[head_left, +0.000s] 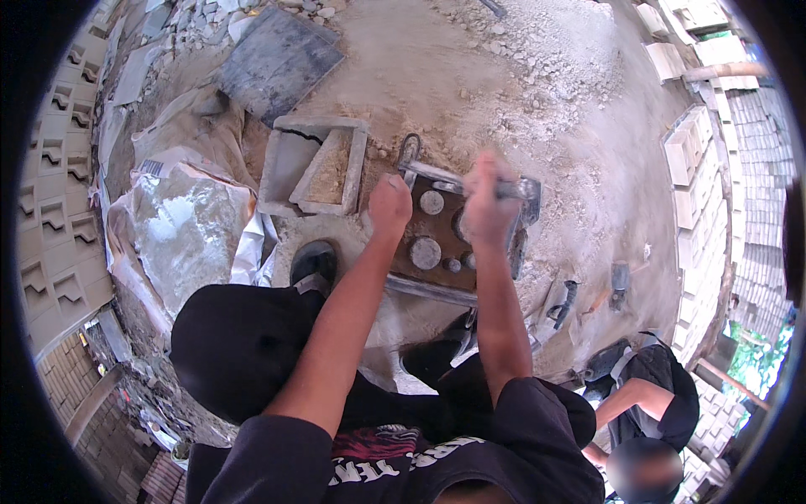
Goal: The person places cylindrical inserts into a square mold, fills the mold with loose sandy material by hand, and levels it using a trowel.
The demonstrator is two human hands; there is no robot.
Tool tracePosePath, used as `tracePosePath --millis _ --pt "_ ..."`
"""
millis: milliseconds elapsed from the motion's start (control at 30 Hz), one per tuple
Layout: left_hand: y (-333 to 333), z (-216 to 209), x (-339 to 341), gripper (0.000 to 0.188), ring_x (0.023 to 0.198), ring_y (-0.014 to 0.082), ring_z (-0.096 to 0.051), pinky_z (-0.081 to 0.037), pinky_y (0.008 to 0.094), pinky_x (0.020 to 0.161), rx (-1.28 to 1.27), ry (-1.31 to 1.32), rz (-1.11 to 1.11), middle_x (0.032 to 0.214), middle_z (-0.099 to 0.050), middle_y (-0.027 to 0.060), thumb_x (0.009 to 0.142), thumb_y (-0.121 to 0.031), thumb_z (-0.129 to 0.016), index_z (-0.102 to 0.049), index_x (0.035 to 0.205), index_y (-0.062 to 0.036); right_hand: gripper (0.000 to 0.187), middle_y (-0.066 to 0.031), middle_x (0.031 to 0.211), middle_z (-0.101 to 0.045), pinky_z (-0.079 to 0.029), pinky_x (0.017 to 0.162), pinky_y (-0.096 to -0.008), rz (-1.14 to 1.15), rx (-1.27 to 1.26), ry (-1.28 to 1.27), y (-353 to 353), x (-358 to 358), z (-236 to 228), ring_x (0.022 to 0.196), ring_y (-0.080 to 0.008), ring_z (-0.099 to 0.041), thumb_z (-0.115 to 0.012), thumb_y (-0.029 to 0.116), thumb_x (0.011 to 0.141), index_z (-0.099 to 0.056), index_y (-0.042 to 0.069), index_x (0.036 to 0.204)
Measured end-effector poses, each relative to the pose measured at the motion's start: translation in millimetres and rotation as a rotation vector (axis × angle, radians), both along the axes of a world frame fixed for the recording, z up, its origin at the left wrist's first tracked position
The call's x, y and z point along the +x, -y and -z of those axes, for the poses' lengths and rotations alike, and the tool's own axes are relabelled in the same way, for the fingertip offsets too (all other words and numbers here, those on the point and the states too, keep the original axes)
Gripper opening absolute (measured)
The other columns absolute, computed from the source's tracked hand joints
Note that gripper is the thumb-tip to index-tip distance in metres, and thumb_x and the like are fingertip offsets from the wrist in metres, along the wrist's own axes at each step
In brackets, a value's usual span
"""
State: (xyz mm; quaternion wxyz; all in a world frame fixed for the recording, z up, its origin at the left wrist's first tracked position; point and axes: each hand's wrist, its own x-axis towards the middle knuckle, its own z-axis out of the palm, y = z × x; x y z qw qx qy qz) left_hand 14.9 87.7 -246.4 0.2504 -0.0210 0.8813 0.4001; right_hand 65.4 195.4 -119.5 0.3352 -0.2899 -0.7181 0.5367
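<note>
A rectangular metal mould (432,289) lies on the ground before me, with several round grey discs (425,252) on its brown bed. At the mould's left edge my left hand (390,206) is closed in a fist; what it grips, if anything, is hidden. A metal bar with a looped end (409,149) runs along the far side. Over the right part of the mould, my right hand (491,206) is closed and partly blurred around a grey metal tool (519,189), whose blocky end sticks out to the right. My right forearm covers part of the mould.
A grey box (267,181) with a divider and sand stands left of the mould. Beyond it lies a dark flat slab (281,63). A torn sack of pale powder (189,223) is at left. Hand tools (564,304) lie at right. Another person (646,403) crouches at lower right. Stacked blocks (693,193) line the right.
</note>
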Motion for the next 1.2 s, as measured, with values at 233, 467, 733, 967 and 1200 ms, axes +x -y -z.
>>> tracePosePath --millis 233,467,733,967,1200 --pt "-2.6 5.2 -6.1 0.04 0.097 0.0475 -0.058 -0.043 0.0534 0.087 -0.003 -0.02 0.048 0.098 -0.063 0.0298 0.089 -0.029 -0.035 -0.06 0.098 0.0004 0.038 0.0043 0.053 -0.042 -0.025 0.043 -0.0227 0.049 -0.147 -0.17 -1.0 0.5 -14.6 0.047 -0.0036 -0.037 -0.049 0.021 0.099 -0.045 0.009 0.064" --pt "-7.3 -7.6 -8.0 0.04 0.096 0.0481 -0.058 -0.043 0.0538 0.086 -0.003 -0.014 0.037 0.098 -0.063 0.0291 0.089 -0.031 -0.036 -0.061 0.098 -0.0002 0.035 0.0037 0.053 -0.038 -0.026 0.043 -0.0245 0.072 -0.086 -0.224 -9.3 20.4 -19.0 0.046 -0.0056 -0.033 -0.047 0.019 0.1 -0.044 0.007 0.066" --pt "-1.9 2.5 -6.8 0.04 0.095 0.0489 -0.057 -0.042 0.0543 0.084 -0.001 -0.034 0.024 0.096 -0.062 0.0292 0.088 -0.03 -0.035 -0.06 0.094 -0.0002 0.029 0.0045 0.056 -0.041 -0.024 0.043 -0.0225 0.036 -0.201 -0.438 -8.2 32.6 -34.6 0.049 -0.0035 -0.034 -0.052 0.015 0.097 -0.049 0.004 0.07" --pt "-6.0 -6.1 -3.4 0.04 0.093 0.0483 -0.058 -0.043 0.0534 0.084 -0.011 -0.053 0.05 0.095 -0.063 0.0289 0.088 -0.03 -0.035 -0.061 0.091 0.0008 0.035 0.0029 0.052 -0.037 -0.025 0.044 -0.0239 0.193 0.133 -0.259 -13.7 54.4 9.8 0.047 -0.0076 -0.033 -0.051 0.014 0.096 -0.042 0.009 0.063" --pt "-1.1 6.0 -6.2 0.041 0.092 0.0473 -0.059 -0.043 0.0519 0.083 0.02 -0.097 0.07 0.093 -0.063 0.0282 0.088 -0.03 -0.036 -0.061 0.091 0.0016 0.038 0.0027 0.05 -0.043 -0.027 0.043 -0.0238 0.077 -0.193 -0.426 -18.5 57.9 -42.5 0.047 -0.0052 -0.04 -0.048 0.016 0.098 -0.046 0.008 0.061"
